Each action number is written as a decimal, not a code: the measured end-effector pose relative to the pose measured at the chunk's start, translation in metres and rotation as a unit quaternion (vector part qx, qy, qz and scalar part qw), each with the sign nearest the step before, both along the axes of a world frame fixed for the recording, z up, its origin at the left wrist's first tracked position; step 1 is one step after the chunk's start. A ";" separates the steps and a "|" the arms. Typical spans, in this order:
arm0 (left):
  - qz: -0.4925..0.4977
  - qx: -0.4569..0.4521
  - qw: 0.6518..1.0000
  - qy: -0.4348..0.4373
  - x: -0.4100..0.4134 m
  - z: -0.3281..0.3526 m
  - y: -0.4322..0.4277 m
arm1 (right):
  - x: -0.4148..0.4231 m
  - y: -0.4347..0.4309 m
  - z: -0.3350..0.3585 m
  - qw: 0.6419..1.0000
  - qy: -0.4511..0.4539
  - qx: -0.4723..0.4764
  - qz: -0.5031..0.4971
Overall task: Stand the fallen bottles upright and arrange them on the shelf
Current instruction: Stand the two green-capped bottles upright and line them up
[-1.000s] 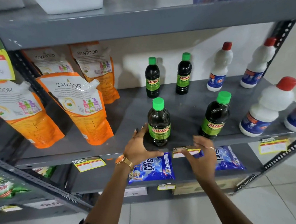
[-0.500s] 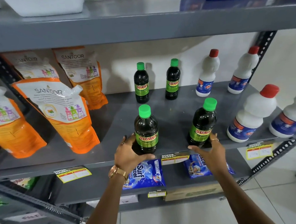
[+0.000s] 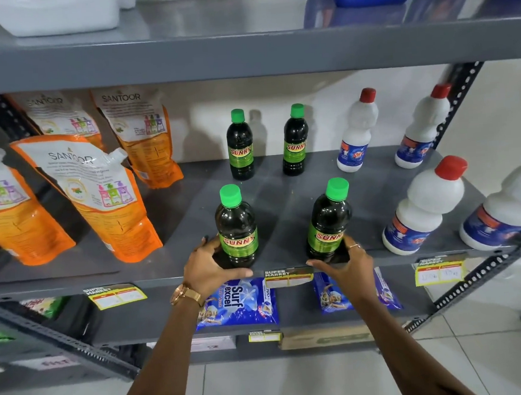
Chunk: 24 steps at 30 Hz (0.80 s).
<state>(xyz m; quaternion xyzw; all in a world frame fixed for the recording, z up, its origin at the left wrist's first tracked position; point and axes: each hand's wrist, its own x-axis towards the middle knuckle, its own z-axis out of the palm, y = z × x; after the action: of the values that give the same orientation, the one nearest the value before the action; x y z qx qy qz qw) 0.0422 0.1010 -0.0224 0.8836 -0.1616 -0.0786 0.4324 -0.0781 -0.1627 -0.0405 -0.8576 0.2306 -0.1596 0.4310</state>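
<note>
Grey metal shelving filled the view, and the work was done on its middle shelf point(image 3: 177, 264). Nearest, at the front edge of that shelf, two dark green-capped bottles were seen standing upright. The left front bottle point(image 3: 236, 230) was clasped at its base by the left hand point(image 3: 208, 267), thumb laid along the shelf's front lip and fingers curled behind. The right front bottle point(image 3: 329, 223) was held low by the right hand point(image 3: 344, 262), thumb in front and ringed fingers round the far side. Both hands were thus closed loosely about the bottle bases, not spread wide. Farther back, near the rear edge, two more dark bottles point(image 3: 240, 144) were seen upright, set roughly behind the front pair and well apart from it. Toward the right end of the shelf four white red-capped bottles point(image 3: 423, 207) were counted, two at the front and two at the back, all upright. Toward the left end, five orange pouches point(image 3: 99, 196) were counted leaning, though some were partly hidden. No bottle was seen lying down on this shelf, so the standing-up part was judged done. What was judged left was only the squaring of the front pair into line with the rear pair, and the release of both hands.
</note>
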 end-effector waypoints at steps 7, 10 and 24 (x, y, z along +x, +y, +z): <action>0.020 0.002 1.000 0.002 -0.008 -0.001 -0.005 | -0.003 0.001 0.008 0.999 -0.042 0.002 0.026; 0.088 -0.043 0.995 -0.028 -0.028 -0.002 -0.013 | -0.015 -0.004 0.007 0.997 -0.052 0.027 0.043; 0.025 -0.089 0.993 -0.078 -0.100 -0.005 -0.142 | -0.049 -0.101 -0.002 0.989 -0.094 0.005 -0.117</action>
<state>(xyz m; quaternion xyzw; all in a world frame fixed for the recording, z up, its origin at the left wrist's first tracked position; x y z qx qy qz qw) -0.0576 -0.0413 -0.0271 0.8486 -0.1789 0.0167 0.4976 -0.1268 -0.2637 -0.0422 -0.8041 0.2882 -0.2876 0.4332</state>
